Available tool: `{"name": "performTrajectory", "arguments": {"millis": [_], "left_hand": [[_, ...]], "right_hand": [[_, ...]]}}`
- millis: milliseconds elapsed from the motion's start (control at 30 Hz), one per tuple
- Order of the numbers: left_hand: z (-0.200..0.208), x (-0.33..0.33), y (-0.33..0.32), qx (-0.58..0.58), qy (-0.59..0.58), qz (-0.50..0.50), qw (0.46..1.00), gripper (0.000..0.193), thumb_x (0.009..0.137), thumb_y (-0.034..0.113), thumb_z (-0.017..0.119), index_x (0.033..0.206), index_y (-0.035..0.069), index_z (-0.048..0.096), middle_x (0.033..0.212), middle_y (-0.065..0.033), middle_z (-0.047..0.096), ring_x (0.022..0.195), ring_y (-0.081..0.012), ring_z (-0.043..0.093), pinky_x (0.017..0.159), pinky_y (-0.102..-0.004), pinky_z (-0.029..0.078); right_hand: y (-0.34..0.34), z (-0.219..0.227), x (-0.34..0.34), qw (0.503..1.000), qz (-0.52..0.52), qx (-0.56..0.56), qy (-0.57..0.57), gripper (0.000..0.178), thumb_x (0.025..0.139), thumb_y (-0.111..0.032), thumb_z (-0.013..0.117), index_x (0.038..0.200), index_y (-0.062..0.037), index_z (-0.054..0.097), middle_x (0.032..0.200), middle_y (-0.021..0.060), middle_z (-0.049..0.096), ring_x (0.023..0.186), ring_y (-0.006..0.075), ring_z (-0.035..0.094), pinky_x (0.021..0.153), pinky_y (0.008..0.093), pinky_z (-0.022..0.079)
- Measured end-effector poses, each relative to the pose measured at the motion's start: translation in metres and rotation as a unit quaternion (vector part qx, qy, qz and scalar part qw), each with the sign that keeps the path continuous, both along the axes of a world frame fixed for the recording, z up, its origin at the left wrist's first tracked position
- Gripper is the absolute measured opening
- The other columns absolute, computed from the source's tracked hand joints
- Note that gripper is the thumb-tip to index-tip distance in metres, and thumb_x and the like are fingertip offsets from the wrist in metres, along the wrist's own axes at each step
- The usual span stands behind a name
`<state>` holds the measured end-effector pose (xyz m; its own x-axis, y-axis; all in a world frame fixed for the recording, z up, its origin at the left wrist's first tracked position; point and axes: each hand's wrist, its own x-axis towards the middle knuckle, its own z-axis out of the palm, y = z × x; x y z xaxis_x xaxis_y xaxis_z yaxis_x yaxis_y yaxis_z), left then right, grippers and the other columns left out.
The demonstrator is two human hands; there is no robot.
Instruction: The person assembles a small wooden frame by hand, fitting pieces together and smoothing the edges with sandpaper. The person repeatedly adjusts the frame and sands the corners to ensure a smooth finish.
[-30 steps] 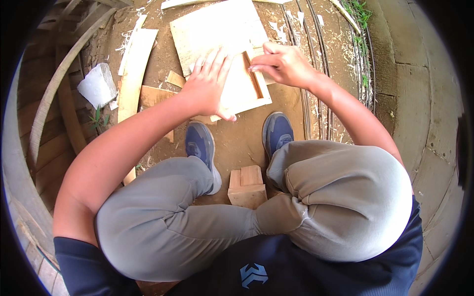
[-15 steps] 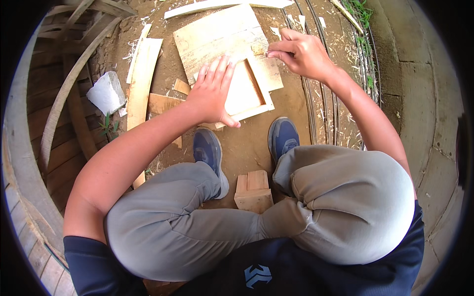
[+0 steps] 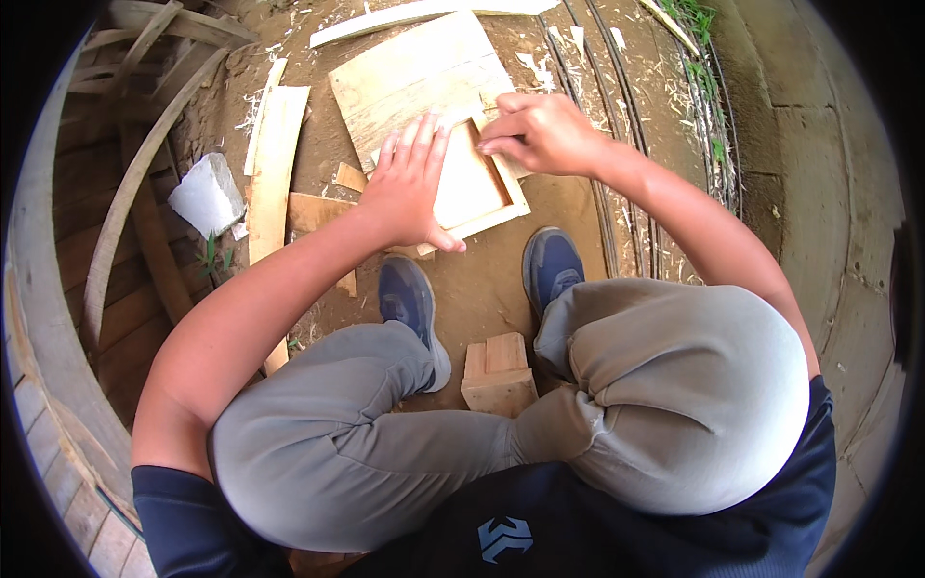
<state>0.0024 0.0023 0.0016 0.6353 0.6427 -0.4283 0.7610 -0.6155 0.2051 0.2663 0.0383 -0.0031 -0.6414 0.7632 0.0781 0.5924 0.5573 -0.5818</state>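
A shallow wooden tray [image 3: 489, 221] with raised edges lies partly on a wide flat board [image 3: 409, 72] on the ground ahead of my feet. My left hand [image 3: 409, 183] rests flat over the tray's left side, fingers stretched out and thumb toward its near edge. At the tray's upper right side is my right hand [image 3: 541, 135], its fingers bent into a pinch. Whatever those fingertips hold, if anything, is too small or hidden to make out.
Between my feet stands a small wooden block [image 3: 497, 374]. Long planks [image 3: 277, 173] and a pale stone block [image 3: 207, 195] lie to the left. Dark cables [image 3: 631, 116] run along the right among wood shavings. A curved strip [image 3: 424, 13] lies beyond the board.
My right hand has moved left and slightly nearer, from beyond the tray's right edge to over that edge. My left hand stays spread on the tray.
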Motion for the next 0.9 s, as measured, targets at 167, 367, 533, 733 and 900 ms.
{"name": "performTrajectory", "arguments": {"millis": [167, 367, 533, 733, 900], "left_hand": [[0.000, -0.001, 0.003, 0.007, -0.015, 0.002, 1.000, 0.162, 0.054, 0.078, 0.085, 0.161, -0.010, 0.001, 0.168, -0.0340, 0.002, 0.158, -0.0466, 0.004, 0.127, -0.0579, 0.009], [0.005, 0.005, 0.004, 0.004, 0.025, 0.004, 1.000, 0.162, 0.054, 0.082, 0.083, 0.162, -0.008, 0.001, 0.169, -0.0317, 0.001, 0.159, -0.0443, 0.004, 0.127, -0.0571, 0.008], [-0.004, 0.004, -0.006, 0.010, -0.057, 0.001, 0.998, 0.161, 0.053, 0.079, 0.085, 0.160, -0.011, 0.005, 0.167, -0.0342, 0.005, 0.157, -0.0474, 0.006, 0.126, -0.0593, 0.010], [-0.005, -0.003, 0.000, 0.025, -0.040, -0.009, 0.999, 0.162, 0.053, 0.082, 0.083, 0.160, -0.011, 0.006, 0.167, -0.0346, 0.005, 0.157, -0.0480, 0.008, 0.126, -0.0593, 0.010], [-0.001, -0.001, -0.003, 0.017, -0.013, -0.008, 1.000, 0.163, 0.053, 0.083, 0.082, 0.161, -0.010, 0.004, 0.168, -0.0319, 0.004, 0.158, -0.0454, 0.006, 0.127, -0.0572, 0.009]], "right_hand": [[0.004, 0.003, 0.003, 1.000, 0.009, 0.020, 0.014, 0.013, 0.091, -0.027, 0.075, 0.099, -0.0184, 0.081, 0.080, 0.0039, 0.063, 0.072, 0.0265, 0.068, 0.066, 0.0405, 0.055], [-0.002, -0.002, -0.016, 0.991, 0.053, 0.119, 0.030, 0.012, 0.087, -0.025, 0.080, 0.096, -0.0172, 0.082, 0.073, 0.0037, 0.058, 0.061, 0.0214, 0.061, 0.053, 0.0366, 0.050], [-0.005, -0.003, 0.008, 0.995, 0.021, 0.078, 0.061, 0.007, 0.088, -0.021, 0.079, 0.094, -0.0173, 0.081, 0.075, 0.0012, 0.060, 0.062, 0.0184, 0.063, 0.052, 0.0367, 0.050], [-0.001, -0.003, 0.006, 0.997, 0.032, 0.057, 0.040, 0.010, 0.087, -0.020, 0.077, 0.095, -0.0225, 0.081, 0.078, 0.0015, 0.062, 0.065, 0.0211, 0.066, 0.055, 0.0383, 0.054], [-0.008, -0.005, -0.008, 0.995, 0.019, 0.091, 0.036, 0.010, 0.088, -0.025, 0.078, 0.097, -0.0228, 0.082, 0.076, 0.0010, 0.060, 0.061, 0.0203, 0.064, 0.053, 0.0363, 0.053]]}}
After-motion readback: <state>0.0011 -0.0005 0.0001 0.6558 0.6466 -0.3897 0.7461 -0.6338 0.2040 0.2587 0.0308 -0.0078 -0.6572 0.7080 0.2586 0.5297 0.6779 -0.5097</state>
